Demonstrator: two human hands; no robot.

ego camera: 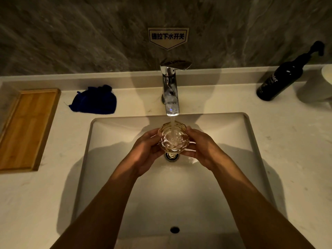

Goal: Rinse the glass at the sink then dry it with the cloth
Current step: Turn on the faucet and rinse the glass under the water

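Note:
A faceted clear glass [173,137] is upright under the chrome faucet [170,88], mouth up, with a stream of water running into it. My left hand [146,150] grips its left side and my right hand [202,148] grips its right side, both over the white sink [111,159] just above the drain. A crumpled dark blue cloth [94,100] lies on the counter to the left of the faucet, apart from both hands.
A bamboo tray [27,128] lies on the counter at far left. A black pump bottle [285,74] and a pale cup [323,83] stand at back right. A label is stuck to the grey stone wall behind the faucet.

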